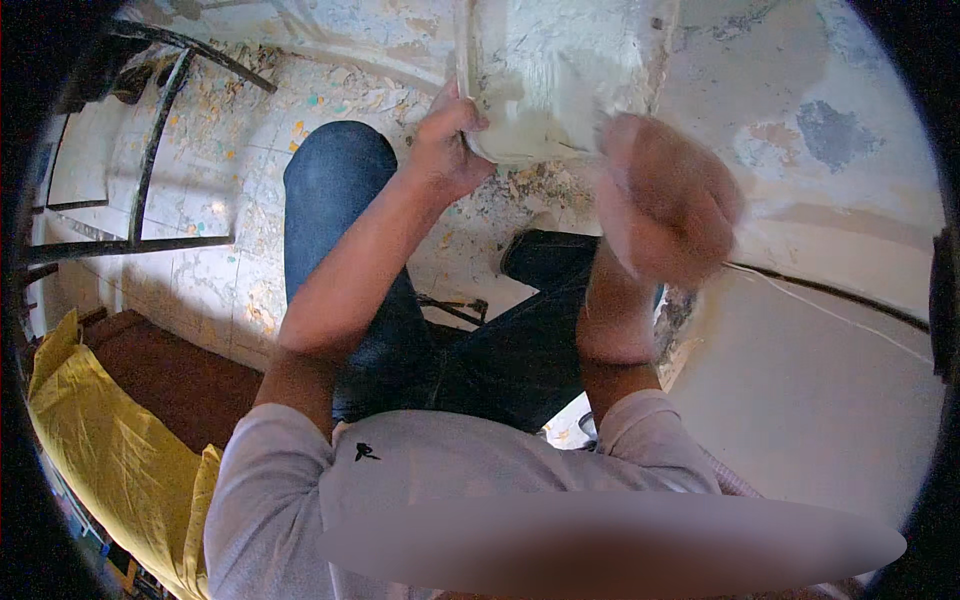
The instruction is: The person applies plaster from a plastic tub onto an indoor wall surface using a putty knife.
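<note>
My left hand (448, 150) is closed round the lower left edge of a whitish, rough-coated rectangular piece (545, 75) at the top of the view, against the mottled wall. My right hand (668, 195) is at that piece's lower right, blurred, with its fingers curled. What it holds, if anything, is hidden by the fingers and the blur. My jeans-clad left knee (335, 170) is below and left of my left hand; my other leg is bent behind my right forearm.
A black metal frame (148, 150) stands at the left on the paint-flecked tiled floor (240, 270). A yellow cloth (110, 440) and a brown mat (175, 370) lie at the lower left. A black tool (470, 310) lies between my legs. A thin white cable (830, 320) runs along the right.
</note>
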The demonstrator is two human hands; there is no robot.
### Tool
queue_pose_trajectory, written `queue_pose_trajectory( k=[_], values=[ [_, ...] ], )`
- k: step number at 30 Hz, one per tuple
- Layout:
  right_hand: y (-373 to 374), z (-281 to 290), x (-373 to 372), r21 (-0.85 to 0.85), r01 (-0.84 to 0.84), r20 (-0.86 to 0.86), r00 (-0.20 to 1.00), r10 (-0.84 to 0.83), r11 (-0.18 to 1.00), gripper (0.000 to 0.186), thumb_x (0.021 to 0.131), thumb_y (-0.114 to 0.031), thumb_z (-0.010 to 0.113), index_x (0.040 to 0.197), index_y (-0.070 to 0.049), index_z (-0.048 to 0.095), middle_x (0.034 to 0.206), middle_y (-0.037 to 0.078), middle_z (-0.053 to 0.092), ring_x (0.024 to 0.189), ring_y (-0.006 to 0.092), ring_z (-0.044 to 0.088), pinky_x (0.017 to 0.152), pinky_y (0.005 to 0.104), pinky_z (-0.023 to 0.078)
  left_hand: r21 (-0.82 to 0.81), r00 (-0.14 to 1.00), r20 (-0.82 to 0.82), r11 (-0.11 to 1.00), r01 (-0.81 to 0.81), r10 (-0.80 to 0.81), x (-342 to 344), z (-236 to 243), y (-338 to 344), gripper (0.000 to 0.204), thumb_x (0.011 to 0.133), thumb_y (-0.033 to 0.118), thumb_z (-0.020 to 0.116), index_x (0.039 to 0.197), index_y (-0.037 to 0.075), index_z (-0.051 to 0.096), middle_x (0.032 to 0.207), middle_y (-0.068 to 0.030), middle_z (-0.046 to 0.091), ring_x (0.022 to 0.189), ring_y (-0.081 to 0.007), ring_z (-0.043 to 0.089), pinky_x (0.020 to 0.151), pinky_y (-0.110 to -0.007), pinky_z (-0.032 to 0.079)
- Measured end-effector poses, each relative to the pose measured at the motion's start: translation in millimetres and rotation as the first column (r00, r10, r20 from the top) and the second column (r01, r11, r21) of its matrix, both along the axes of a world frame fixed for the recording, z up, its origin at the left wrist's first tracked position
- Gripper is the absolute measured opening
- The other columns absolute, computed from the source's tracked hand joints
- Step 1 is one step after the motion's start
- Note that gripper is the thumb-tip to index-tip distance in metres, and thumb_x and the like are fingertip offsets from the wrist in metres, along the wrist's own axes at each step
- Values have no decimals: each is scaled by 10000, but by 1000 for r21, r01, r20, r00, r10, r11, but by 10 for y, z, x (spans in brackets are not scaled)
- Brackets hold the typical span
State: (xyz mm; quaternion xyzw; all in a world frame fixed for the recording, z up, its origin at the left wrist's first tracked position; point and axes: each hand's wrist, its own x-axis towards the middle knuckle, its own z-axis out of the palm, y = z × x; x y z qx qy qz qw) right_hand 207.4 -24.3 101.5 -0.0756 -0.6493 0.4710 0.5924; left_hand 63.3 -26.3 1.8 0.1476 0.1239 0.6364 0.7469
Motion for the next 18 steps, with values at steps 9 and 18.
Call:
queue_pose_trajectory(
  k=[9, 18],
  values=[
    [-108, 136, 90, 107, -109, -71, 991, 117, 988, 273, 767, -236, 442, 562, -72, 367, 532, 51, 359, 488, 205, 317, 508, 374, 247, -6, 1000, -24, 1000, 3, -3, -19, -21, -42, 786, 603, 156, 478, 1369, 66, 322, 1254, -146, 483, 1183, -319, 487, 985, -479, 418],
    [-2, 4, 34, 29, 162, -9, 987, -162, 986, 258, 759, -220, 455, 539, -107, 380, 512, 25, 357, 455, 200, 304, 498, 360, 238, 3, 1000, -11, 1000, -16, 16, 0, 76, -4, 783, 600, 166, 481, 1360, 41, 336, 1240, -149, 505, 1156, -333, 510, 985, -487, 409]
  ],
)
